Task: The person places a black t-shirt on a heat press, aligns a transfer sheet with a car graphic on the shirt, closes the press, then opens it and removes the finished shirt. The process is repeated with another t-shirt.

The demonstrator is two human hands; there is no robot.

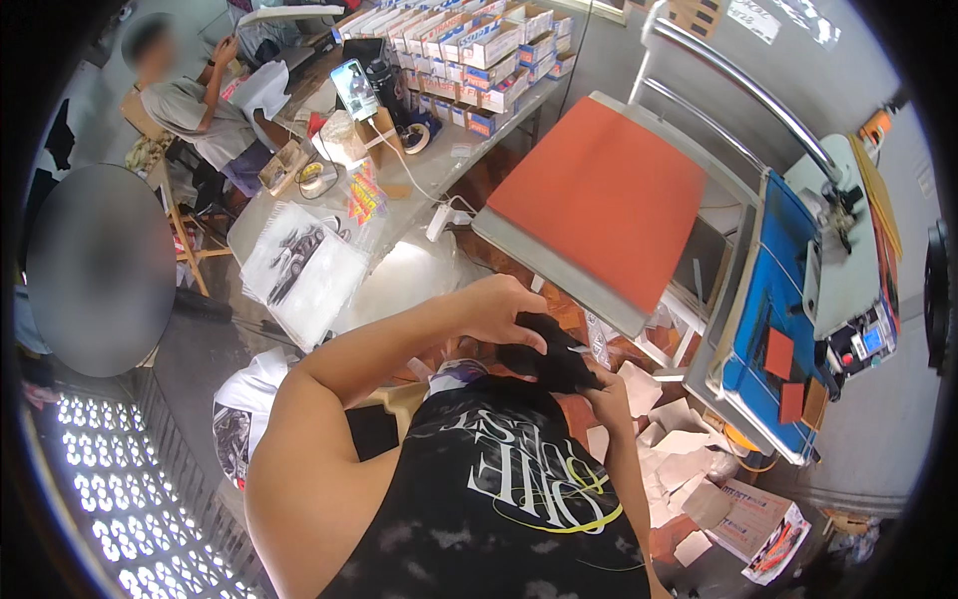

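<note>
Between my two hands, in front of my body, is a bunched black cloth (544, 361) with a small pale spot near its right side. My left hand (502, 311) is closed on its upper left part, the thumb bent down over it. The lower right end is in the fingers of my right hand (609, 397), partly hidden by the cloth. Just beyond the hands stands a heat press with a flat orange pad (604, 190) on its grey plate. What kind of garment or piece the cloth is, I cannot tell.
Left of the press, a table carries printed sheets (304, 270), a lit phone (354, 90) and tape rolls. Stacked cartons (469, 55) stand behind. A blue-topped bench (758, 280) is at right. Paper scraps (689, 459) litter the floor. Another person (200, 115) sits far left.
</note>
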